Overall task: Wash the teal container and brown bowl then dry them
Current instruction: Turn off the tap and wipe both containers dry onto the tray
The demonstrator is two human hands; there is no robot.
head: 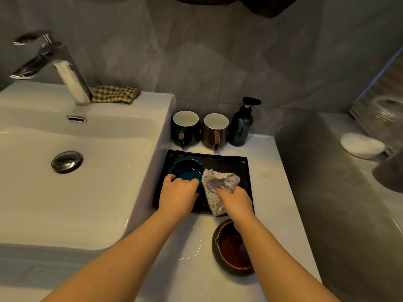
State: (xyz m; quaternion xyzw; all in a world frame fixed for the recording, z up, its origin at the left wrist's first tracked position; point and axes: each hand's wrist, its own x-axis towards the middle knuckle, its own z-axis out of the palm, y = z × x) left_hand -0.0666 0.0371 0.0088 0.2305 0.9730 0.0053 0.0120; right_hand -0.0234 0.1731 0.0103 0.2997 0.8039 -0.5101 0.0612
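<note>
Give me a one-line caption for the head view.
Left hand grips teal container on black tray, right hand holds grey cloth; brown bowl sits nearby.

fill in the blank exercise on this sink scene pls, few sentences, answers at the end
1. The left hand grips the teal container, which sits on the black ____.
2. The right hand holds a crumpled grey ____.
3. Against the wall stand ____ mugs and a pump bottle.
4. The brown bowl sits on the counter, partly under the ____ forearm.

Missing words: tray; cloth; two; right.
</note>
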